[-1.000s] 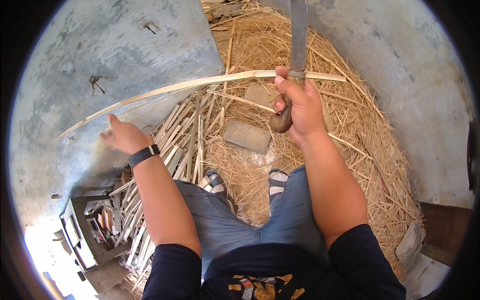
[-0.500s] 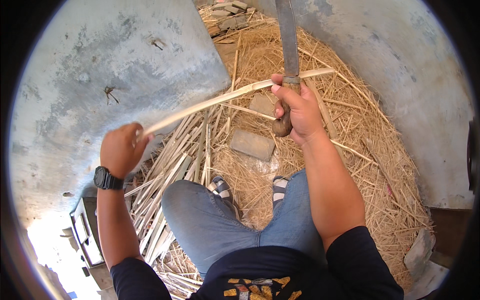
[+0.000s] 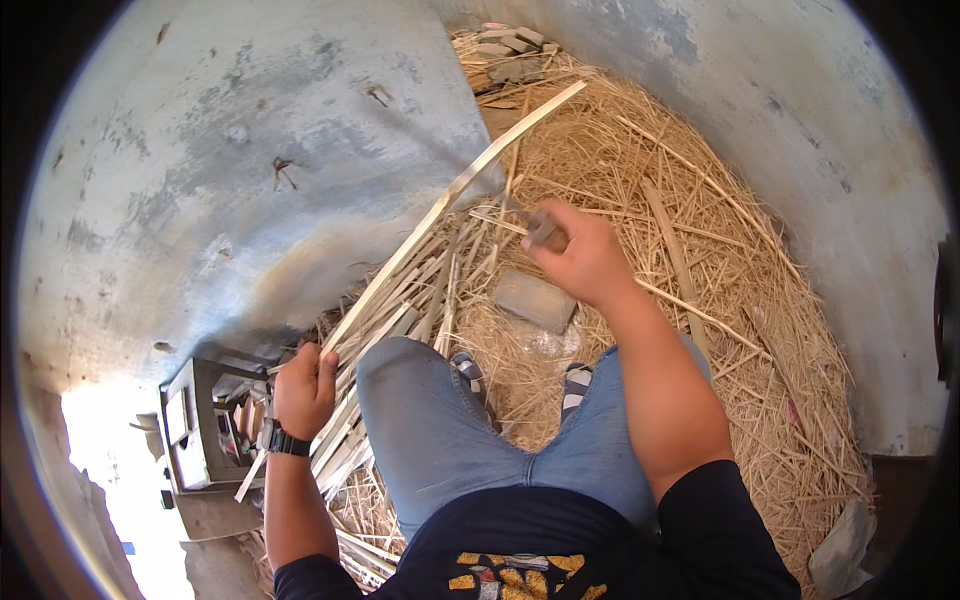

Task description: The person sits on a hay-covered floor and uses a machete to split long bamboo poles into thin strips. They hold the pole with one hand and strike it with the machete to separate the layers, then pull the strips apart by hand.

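In my left hand (image 3: 306, 392) is a long pale bamboo strip (image 3: 410, 245), gripped near its lower end. The strip rises slantwise to the far middle, with a bend at a node partway along. My right hand (image 3: 583, 255) is closed round the wooden handle of a large knife (image 3: 546, 232). Its blade is smeared by motion and points away to the upper left, near the strip; whether it touches the strip I cannot tell. Below the strip lies a pile of split bamboo strips (image 3: 335, 450), beside my left knee.
Straw-like shavings (image 3: 770, 400) cover the floor. A brick (image 3: 535, 300) lies ahead of my feet. Worn blue-grey walls (image 3: 230, 180) stand at left and right. Broken bricks (image 3: 515, 45) are heaped at the back. A small cabinet (image 3: 195, 425) stands at the left.
My left hand has moved down and toward me, tilting the bamboo strip more steeply. The knife has come off the strip, and its blade has swung from upright to the left. My view has shifted slightly.
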The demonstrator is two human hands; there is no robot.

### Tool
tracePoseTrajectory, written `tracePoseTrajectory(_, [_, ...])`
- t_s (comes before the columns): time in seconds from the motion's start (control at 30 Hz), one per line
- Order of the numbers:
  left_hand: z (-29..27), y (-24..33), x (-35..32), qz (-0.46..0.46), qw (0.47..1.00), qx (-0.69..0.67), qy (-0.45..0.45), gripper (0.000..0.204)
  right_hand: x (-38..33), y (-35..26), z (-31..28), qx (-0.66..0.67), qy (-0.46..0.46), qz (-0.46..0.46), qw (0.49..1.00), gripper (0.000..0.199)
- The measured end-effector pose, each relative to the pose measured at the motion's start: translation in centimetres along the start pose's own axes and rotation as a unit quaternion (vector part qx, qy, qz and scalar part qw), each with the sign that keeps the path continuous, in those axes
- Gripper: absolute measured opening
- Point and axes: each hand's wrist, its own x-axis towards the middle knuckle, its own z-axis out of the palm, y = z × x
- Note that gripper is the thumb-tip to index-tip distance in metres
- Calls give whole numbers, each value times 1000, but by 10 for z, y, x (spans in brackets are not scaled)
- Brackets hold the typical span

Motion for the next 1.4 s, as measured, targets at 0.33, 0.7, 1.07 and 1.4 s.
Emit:
tracePoseTrajectory(0.33, [-15, 7, -12, 1, 997, -31, 64, 33, -9, -18, 31, -148, -62, -97, 982, 21])
tracePoseTrajectory(0.7, [2, 14, -11, 45, 999, -7, -1, 33, -17, -39, 40, -194, -135, -155, 959, 13])
tracePoseTrajectory(1.07, [-15, 2, -16, -7, 1000, 0, -2, 39, 5, 5, 18, -98, -13, 76, 992, 25])
tracePoseTrajectory(1.4, [-24, -10, -34, -10, 1000, -8, 10, 38, 16, -6, 16, -164, -83, 59, 981, 13])
